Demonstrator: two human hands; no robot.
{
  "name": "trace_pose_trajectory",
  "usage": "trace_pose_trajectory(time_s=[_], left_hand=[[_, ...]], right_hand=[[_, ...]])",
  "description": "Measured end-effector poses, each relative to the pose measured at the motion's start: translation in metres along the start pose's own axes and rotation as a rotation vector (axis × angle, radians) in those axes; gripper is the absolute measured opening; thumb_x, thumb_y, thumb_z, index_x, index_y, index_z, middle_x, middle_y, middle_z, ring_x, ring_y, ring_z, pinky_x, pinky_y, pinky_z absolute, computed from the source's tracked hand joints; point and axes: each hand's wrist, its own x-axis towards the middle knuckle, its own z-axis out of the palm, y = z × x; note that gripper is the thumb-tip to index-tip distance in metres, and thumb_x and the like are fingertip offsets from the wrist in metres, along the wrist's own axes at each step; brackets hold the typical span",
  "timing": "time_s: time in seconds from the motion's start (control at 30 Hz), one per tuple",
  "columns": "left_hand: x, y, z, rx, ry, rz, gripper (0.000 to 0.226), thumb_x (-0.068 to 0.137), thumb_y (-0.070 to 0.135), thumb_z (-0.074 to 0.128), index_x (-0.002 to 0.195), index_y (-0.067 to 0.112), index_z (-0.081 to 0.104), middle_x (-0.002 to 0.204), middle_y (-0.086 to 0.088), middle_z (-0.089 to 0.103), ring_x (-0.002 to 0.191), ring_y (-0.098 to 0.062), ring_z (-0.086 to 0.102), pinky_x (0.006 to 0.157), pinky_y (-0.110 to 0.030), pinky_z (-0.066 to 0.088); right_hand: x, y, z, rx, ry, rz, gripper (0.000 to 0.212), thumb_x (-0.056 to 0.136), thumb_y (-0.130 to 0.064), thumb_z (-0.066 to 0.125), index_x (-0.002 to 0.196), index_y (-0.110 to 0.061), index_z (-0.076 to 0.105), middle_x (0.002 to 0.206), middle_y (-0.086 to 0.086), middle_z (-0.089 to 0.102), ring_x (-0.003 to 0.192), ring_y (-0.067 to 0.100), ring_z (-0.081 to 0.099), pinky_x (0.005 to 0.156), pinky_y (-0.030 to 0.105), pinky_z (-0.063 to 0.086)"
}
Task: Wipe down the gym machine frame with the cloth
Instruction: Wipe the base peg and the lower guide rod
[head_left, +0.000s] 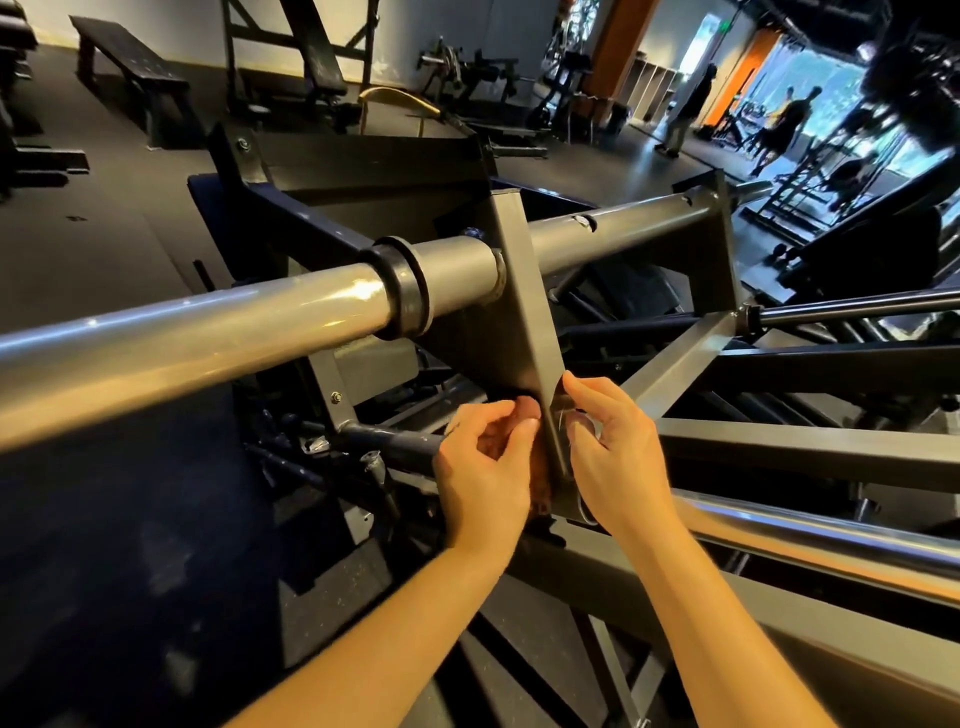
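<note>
While both of your bare forearms are reaching forward, your left hand (488, 457) is gripping a crumpled reddish-brown cloth (541, 480) with curled fingers and thumb. It is pressing the cloth against the left face of the flat grey steel upright (519, 291) of the gym machine frame, low down on that upright. Most of the cloth is hiding behind your palm and the upright's edge, so only a few folds are showing. Your right hand (613, 447) is sitting just on the other side of the same upright, its thumb touching the near edge and its fingers curling in toward the right face. Something pale is glinting by those fingertips, but I cannot tell what it is or whether that hand is holding anything. Higher up, the upright is crossing a thick round silver bar (208, 338), which is carrying a black ring collar (405, 283) just to the upright's left. Beyond the machine, a dark padded bench (130, 73) is standing on the black rubber floor (104, 249), and several people (688, 104) are standing far off to the right.
</note>
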Motion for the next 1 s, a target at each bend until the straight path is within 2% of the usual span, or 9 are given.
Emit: trace_pose_trajectory(time_s=[0.1, 0.2, 0.37, 0.43, 0.6, 0.73, 0.83, 0.87, 1.0], left_hand=[[0.047, 0.007, -0.002, 0.002, 0.116, 0.051, 0.016, 0.096, 0.021, 0.071, 0.109, 0.028, 0.068, 0.108, 0.013, 0.066, 0.103, 0.004, 0.062, 0.086, -0.011, 0.05], [0.06, 0.007, 0.002, -0.023, 0.208, 0.018, 0.022, 0.098, 0.016, 0.065, 0.112, 0.033, 0.064, 0.111, 0.018, 0.061, 0.106, 0.008, 0.057, 0.09, -0.01, 0.047], [-0.004, -0.015, -0.004, 0.058, -0.037, 0.166, 0.018, 0.094, 0.009, 0.071, 0.101, 0.025, 0.069, 0.1, 0.015, 0.065, 0.101, -0.001, 0.065, 0.086, -0.011, 0.051], [0.021, -0.004, -0.006, 0.042, -0.004, 0.225, 0.018, 0.094, 0.011, 0.072, 0.098, 0.028, 0.069, 0.098, 0.015, 0.066, 0.098, -0.001, 0.065, 0.083, -0.011, 0.05], [0.064, 0.011, 0.005, -0.116, 0.197, 0.024, 0.02, 0.095, 0.022, 0.07, 0.109, 0.036, 0.064, 0.113, 0.012, 0.067, 0.111, 0.0, 0.061, 0.093, -0.013, 0.049], [0.018, -0.018, 0.001, -0.045, 0.016, 0.081, 0.018, 0.093, 0.014, 0.073, 0.101, 0.029, 0.066, 0.107, 0.004, 0.066, 0.104, -0.007, 0.065, 0.086, -0.014, 0.052], [-0.019, -0.049, -0.005, 0.039, -0.091, 0.047, 0.012, 0.09, 0.014, 0.072, 0.098, 0.006, 0.069, 0.107, -0.016, 0.068, 0.108, -0.025, 0.068, 0.096, -0.03, 0.055], [-0.031, -0.058, -0.007, 0.056, -0.114, 0.066, 0.016, 0.091, 0.018, 0.07, 0.101, 0.005, 0.07, 0.11, -0.014, 0.069, 0.111, -0.025, 0.066, 0.097, -0.027, 0.052], [-0.053, -0.066, -0.01, 0.169, -0.156, 0.032, 0.018, 0.095, 0.024, 0.068, 0.112, 0.021, 0.073, 0.114, 0.018, 0.059, 0.105, 0.011, 0.052, 0.093, -0.008, 0.04]], right_hand=[[0.0, -0.001, -0.001, -0.004, -0.002, -0.006, 0.044, 0.103, -0.008, 0.054, 0.145, -0.018, 0.056, 0.122, -0.013, 0.061, 0.117, 0.005, 0.058, 0.103, 0.025, 0.05], [-0.001, -0.001, -0.001, -0.003, -0.008, -0.005, 0.044, 0.102, -0.007, 0.054, 0.145, -0.018, 0.056, 0.123, -0.012, 0.061, 0.119, 0.004, 0.057, 0.103, 0.02, 0.045], [0.001, 0.0, 0.0, -0.024, 0.012, -0.021, 0.043, 0.102, -0.008, 0.054, 0.144, -0.018, 0.057, 0.12, -0.014, 0.06, 0.114, 0.002, 0.057, 0.094, 0.016, 0.048], [0.0, 0.0, -0.001, -0.018, 0.005, -0.02, 0.043, 0.102, -0.008, 0.054, 0.144, -0.018, 0.057, 0.121, -0.013, 0.061, 0.115, 0.004, 0.058, 0.098, 0.023, 0.051], [-0.001, -0.003, -0.001, 0.0, 0.001, -0.005, 0.045, 0.102, -0.006, 0.054, 0.145, -0.019, 0.056, 0.124, -0.012, 0.061, 0.12, 0.007, 0.057, 0.106, 0.03, 0.05], [0.001, -0.003, -0.002, -0.038, -0.001, -0.009, 0.043, 0.102, -0.006, 0.054, 0.144, -0.017, 0.057, 0.124, -0.01, 0.06, 0.117, 0.005, 0.057, 0.093, 0.012, 0.045], [0.001, -0.001, -0.003, -0.044, -0.021, -0.005, 0.044, 0.102, -0.006, 0.053, 0.143, -0.02, 0.058, 0.122, -0.012, 0.059, 0.114, 0.003, 0.056, 0.096, 0.017, 0.048], [0.001, -0.002, -0.003, -0.051, -0.027, -0.006, 0.045, 0.102, -0.006, 0.053, 0.144, -0.021, 0.057, 0.123, -0.012, 0.059, 0.114, 0.003, 0.056, 0.097, 0.018, 0.049], [-0.004, -0.002, -0.003, -0.055, -0.036, 0.007, 0.051, 0.101, -0.003, 0.054, 0.148, -0.021, 0.052, 0.133, -0.009, 0.058, 0.124, 0.006, 0.054, 0.096, 0.01, 0.042]])
